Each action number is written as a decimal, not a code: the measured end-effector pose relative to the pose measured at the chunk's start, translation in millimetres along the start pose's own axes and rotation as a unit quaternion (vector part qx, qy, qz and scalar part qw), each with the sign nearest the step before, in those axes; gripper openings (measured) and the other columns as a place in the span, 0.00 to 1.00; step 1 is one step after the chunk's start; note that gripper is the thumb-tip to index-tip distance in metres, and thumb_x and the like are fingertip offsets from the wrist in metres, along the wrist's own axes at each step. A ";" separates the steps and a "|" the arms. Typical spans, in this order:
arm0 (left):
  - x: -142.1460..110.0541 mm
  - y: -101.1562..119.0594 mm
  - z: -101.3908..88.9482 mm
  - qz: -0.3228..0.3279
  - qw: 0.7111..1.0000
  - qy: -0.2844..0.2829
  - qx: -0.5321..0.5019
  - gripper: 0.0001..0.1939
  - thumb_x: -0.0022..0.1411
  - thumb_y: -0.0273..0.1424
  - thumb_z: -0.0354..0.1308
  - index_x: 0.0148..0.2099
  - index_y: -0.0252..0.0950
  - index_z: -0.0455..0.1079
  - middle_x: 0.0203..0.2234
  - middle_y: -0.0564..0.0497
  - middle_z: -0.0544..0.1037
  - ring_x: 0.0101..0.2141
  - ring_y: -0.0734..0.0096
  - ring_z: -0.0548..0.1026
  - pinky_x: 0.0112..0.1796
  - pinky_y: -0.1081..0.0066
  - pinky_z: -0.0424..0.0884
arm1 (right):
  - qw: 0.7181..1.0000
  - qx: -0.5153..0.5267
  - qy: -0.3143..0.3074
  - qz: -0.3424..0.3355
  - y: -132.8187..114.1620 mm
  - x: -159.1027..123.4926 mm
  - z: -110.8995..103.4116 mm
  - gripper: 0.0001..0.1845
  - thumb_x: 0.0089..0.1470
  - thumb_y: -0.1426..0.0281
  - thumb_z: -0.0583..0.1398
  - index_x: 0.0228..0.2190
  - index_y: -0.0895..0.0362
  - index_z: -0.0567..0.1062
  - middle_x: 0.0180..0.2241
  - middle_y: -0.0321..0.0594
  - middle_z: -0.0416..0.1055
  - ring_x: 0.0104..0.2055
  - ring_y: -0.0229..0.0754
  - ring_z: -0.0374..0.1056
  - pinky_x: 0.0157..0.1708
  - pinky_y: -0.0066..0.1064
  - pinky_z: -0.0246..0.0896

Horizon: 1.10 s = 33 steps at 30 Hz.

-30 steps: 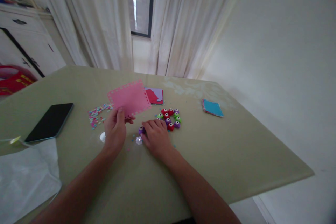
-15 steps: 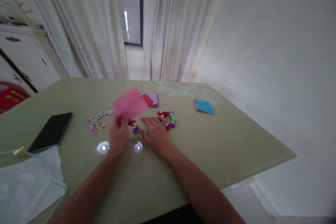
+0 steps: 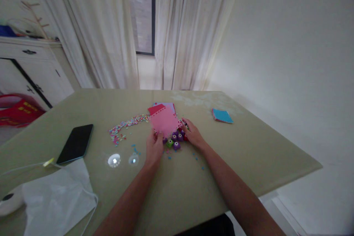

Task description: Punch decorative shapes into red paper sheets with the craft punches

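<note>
My left hand (image 3: 155, 145) is closed on the near edge of a pink paper square (image 3: 165, 121), whose border is notched with small punched holes. Just under and beside this sheet sits a cluster of small purple, green and red craft punches (image 3: 176, 145) with white round tops. At the right side of the cluster, my right hand (image 3: 193, 134) has its thumb and fingers apart, curved around several punches and close to the paper's right corner. Part of the cluster is hidden by the sheet and fingers.
Behind the pink sheet lie red and lilac papers (image 3: 168, 106). Confetti (image 3: 129, 122) trails to the left, with blue bits near my hands. A blue-topped paper stack (image 3: 222, 115) is at right; a phone (image 3: 76, 143) and white cloth-like sheet (image 3: 59, 199) are at left.
The pink sheet has come down and over the punches. My right hand has shifted to their right side, and the punches are bunched closer to my left hand. The view has turned slightly left.
</note>
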<state>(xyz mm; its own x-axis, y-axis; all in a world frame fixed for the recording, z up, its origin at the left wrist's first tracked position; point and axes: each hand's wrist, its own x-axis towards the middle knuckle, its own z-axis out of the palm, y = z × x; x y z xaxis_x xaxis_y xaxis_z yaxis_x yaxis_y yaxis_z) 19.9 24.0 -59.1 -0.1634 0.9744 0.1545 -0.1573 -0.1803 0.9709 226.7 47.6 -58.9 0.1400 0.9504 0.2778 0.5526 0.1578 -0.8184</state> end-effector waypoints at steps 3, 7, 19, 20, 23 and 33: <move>-1.1 -0.4 -0.6 -0.012 1.000 0.001 -0.010 0.16 0.65 0.46 0.60 0.47 0.40 0.74 0.35 0.50 0.82 0.32 0.67 0.79 0.33 0.70 0.75 | 1.000 0.028 -0.004 0.006 -4.5 -5.6 0.5 0.43 0.60 0.36 0.57 0.61 0.53 0.77 0.65 0.49 0.73 0.69 0.54 0.66 0.72 0.49 0.52; 0.6 2.7 -6.7 -0.006 0.999 0.036 -0.005 0.15 0.67 0.45 0.58 0.45 0.40 0.74 0.35 0.49 0.81 0.33 0.66 0.78 0.35 0.69 0.75 | 0.997 0.064 0.016 0.029 -9.0 -0.9 1.9 0.40 0.60 0.37 0.59 0.59 0.52 0.78 0.66 0.50 0.71 0.71 0.57 0.63 0.73 0.54 0.48; 7.6 32.6 -5.4 0.125 0.987 0.076 0.066 0.11 0.73 0.43 0.53 0.47 0.41 0.68 0.44 0.47 0.81 0.44 0.64 0.80 0.47 0.67 0.75 | 0.960 0.272 0.070 0.009 -24.0 -0.1 -3.2 0.37 0.58 0.36 0.60 0.50 0.53 0.83 0.58 0.46 0.79 0.66 0.53 0.68 0.70 0.48 0.57; 5.8 34.9 1.3 0.135 0.986 0.050 0.083 0.11 0.72 0.43 0.54 0.45 0.41 0.68 0.42 0.48 0.82 0.42 0.64 0.81 0.45 0.67 0.76 | 0.953 0.296 0.073 0.007 -27.9 -1.8 -2.8 0.37 0.58 0.36 0.61 0.48 0.54 0.84 0.56 0.46 0.80 0.64 0.52 0.71 0.68 0.46 0.60; -2.6 38.0 27.1 0.158 0.975 -0.042 0.152 0.11 0.73 0.41 0.53 0.43 0.40 0.69 0.36 0.49 0.82 0.36 0.64 0.82 0.39 0.68 0.77 | 0.929 0.363 0.077 0.009 -39.3 -4.1 1.0 0.30 0.51 0.43 0.70 0.42 0.57 0.84 0.43 0.44 0.84 0.49 0.51 0.78 0.53 0.41 0.73; -26.2 11.2 73.1 0.266 0.803 -0.216 0.488 0.21 0.64 0.33 0.63 0.59 0.40 0.77 0.65 0.37 0.75 0.68 0.44 0.68 0.69 0.42 0.52 | 0.814 0.483 0.302 0.114 9.9 25.9 -33.3 0.14 0.48 0.60 0.70 0.34 0.54 0.76 0.29 0.32 0.77 0.31 0.37 0.71 0.29 0.25 0.63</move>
<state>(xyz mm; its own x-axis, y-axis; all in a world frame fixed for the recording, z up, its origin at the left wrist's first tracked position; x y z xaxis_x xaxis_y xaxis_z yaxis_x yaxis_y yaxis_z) 93.6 6.3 -38.9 0.4310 0.7884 0.4390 0.6958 -0.6002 0.3946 263.2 64.9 -43.1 0.6875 0.7258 0.0219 -0.4073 0.4104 -0.8159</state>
